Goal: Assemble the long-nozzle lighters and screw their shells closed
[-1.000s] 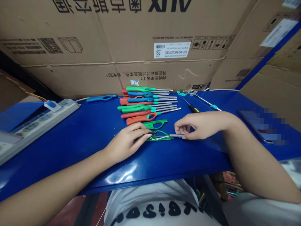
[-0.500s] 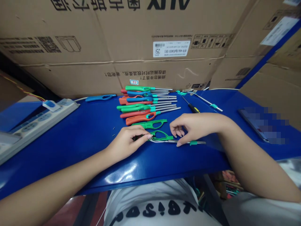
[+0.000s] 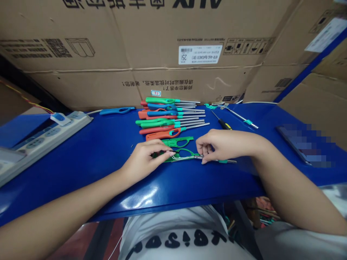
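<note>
My left hand (image 3: 151, 156) is closed in a pinch on a small black part at the end of thin white wires (image 3: 184, 158). Those wires run right to a metal lighter tube (image 3: 231, 161) with a teal collar (image 3: 222, 161). Closed around the tube's left end, my right hand (image 3: 217, 144) hides some of it. Beneath the wires lies an open green lighter handle half (image 3: 185, 150), partly covered by my left fingers. A second green handle half (image 3: 187, 140) rests just behind it.
Several lighters in red, green, blue and orange lie behind, including an orange one (image 3: 162, 135). A blue handle (image 3: 116, 111) and power strip (image 3: 51, 131) are left. A screwdriver (image 3: 225, 124), another tube (image 3: 238, 115) and phone (image 3: 294, 144) are right. Cardboard (image 3: 108, 86) walls the back.
The tube's left end and the white wires have moved back, from in front of the green handle half to over it. Both hands stay closed and have shifted only slightly.
</note>
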`<move>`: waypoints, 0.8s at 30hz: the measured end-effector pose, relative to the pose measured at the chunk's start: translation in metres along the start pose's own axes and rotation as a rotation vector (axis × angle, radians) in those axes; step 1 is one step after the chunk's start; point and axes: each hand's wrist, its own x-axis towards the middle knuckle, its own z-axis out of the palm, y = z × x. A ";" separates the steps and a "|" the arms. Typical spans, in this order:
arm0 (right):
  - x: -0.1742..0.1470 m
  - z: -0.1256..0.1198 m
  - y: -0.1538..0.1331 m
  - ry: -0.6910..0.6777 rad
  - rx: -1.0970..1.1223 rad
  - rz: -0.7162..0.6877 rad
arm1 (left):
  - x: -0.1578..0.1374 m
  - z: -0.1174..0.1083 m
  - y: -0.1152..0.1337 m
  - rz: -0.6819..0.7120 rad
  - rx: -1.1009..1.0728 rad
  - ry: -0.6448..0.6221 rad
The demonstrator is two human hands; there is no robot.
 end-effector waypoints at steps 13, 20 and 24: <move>0.002 0.000 0.009 0.049 -0.156 0.032 | -0.002 0.003 -0.006 0.127 0.106 -0.121; 0.001 0.007 -0.001 0.090 -0.335 0.087 | 0.000 0.003 -0.004 0.121 0.121 -0.126; 0.002 0.010 -0.003 0.099 -0.368 0.035 | -0.001 0.003 -0.005 0.136 0.148 -0.135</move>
